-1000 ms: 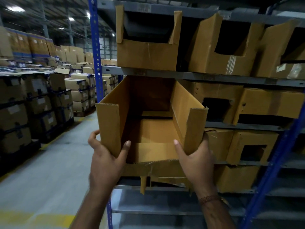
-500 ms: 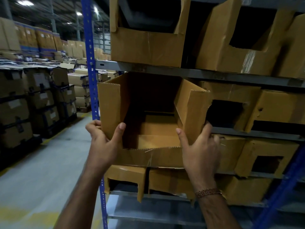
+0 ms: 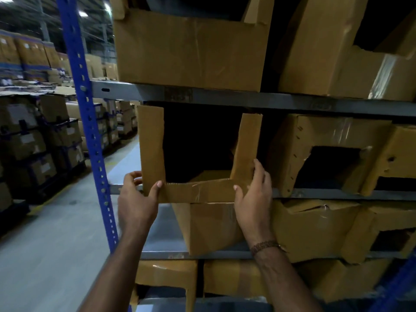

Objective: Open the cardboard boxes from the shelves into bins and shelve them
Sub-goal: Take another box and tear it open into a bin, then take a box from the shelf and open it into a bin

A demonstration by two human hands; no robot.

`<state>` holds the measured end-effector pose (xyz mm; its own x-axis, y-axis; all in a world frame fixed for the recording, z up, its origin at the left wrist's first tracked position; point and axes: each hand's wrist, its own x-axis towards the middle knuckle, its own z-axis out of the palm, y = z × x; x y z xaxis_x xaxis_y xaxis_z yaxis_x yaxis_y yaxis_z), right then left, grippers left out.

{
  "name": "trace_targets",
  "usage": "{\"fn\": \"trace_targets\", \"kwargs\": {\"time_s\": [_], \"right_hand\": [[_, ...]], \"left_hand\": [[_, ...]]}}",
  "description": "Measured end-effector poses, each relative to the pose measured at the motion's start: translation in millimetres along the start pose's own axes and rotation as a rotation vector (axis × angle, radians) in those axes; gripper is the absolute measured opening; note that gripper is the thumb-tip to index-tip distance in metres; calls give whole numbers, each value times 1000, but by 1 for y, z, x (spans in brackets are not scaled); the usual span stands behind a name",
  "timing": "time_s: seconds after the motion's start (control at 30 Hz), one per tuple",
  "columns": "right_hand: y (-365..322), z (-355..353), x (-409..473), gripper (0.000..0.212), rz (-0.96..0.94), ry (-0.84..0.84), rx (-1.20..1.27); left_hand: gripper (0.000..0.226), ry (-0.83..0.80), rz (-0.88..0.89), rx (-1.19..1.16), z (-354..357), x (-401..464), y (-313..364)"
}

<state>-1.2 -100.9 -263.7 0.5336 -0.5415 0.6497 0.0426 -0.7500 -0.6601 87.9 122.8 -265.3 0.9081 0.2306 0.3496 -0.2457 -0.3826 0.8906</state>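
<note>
A brown cardboard bin with a U-shaped cut-out front (image 3: 200, 191) now sits in the middle level of the grey metal shelf (image 3: 225, 99), at its left end beside the blue perforated upright post (image 3: 90, 140). A second ago it was held out in the aisle, tilted so its inside floor showed; now it has gone back into the shelf bay, its front face stands upright and square to the viewer, and only a sliver of its inside floor is lit. The view has also drawn closer to the shelving.

The left hand (image 3: 137, 199) grips the bin's lower left corner: the thumb lies on the front face and the other fingers (image 3: 132, 177) curl round the left edge. The right hand (image 3: 254, 199) grips the lower right corner: the thumb presses the front face below the right-hand strip, while the fingers wrap the outer edge. A beaded bracelet (image 3: 264, 245) circles the right wrist.

The bin's interior is almost wholly black, so its back wall cannot be made out. Whether its base rests fully on the shelf cannot be told. Neighbouring brown cardboard bins (image 3: 326, 154) to the right are crumpled, and those above are cut off by the top edge. Stacked cartons on pallets (image 3: 33, 136) across the aisle are dim and blurred.
</note>
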Motion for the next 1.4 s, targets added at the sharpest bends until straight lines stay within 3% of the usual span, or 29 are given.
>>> {"fn": "trace_targets", "kwargs": {"time_s": [0.17, 0.23, 0.3, 0.37, 0.47, 0.6, 0.7, 0.87, 0.93, 1.0, 1.17, 1.4], "right_hand": [[22, 18, 13, 96, -62, -113, -55], [29, 12, 19, 85, -79, -121, -23], [34, 1, 26, 68, -106, -53, -4], [42, -13, 32, 54, -125, 6, 33], [59, -43, 46, 41, -140, 19, 65], [97, -100, 73, 31, -161, 41, 74], [137, -141, 92, 27, -145, 98, 37], [192, -187, 121, 30, -44, 181, -72], [213, -202, 138, 42, -4, 165, -119], [230, -210, 153, 55, 49, 124, -146], [251, -210, 167, 70, 29, 58, -208], [250, -207, 165, 88, 42, 144, -152]], "left_hand": [[54, 40, -56, 15, 21, 8, -18], [59, 103, -78, 7, 32, 2, -15], [66, 274, -47, 18, 47, -13, -1], [63, 443, 69, -37, 65, -37, 22], [50, 538, 230, -155, 102, -77, 60], [37, 454, 393, -218, 166, -130, 112], [42, 301, 519, -180, 218, -153, 136], [92, 55, 396, -192, 286, -160, 167], [115, -33, 300, -151, 312, -153, 176], [123, -76, 200, -157, 332, -148, 182], [84, 61, 118, -73, 344, -149, 184], [75, 84, 186, -76, 319, -152, 175]]}}
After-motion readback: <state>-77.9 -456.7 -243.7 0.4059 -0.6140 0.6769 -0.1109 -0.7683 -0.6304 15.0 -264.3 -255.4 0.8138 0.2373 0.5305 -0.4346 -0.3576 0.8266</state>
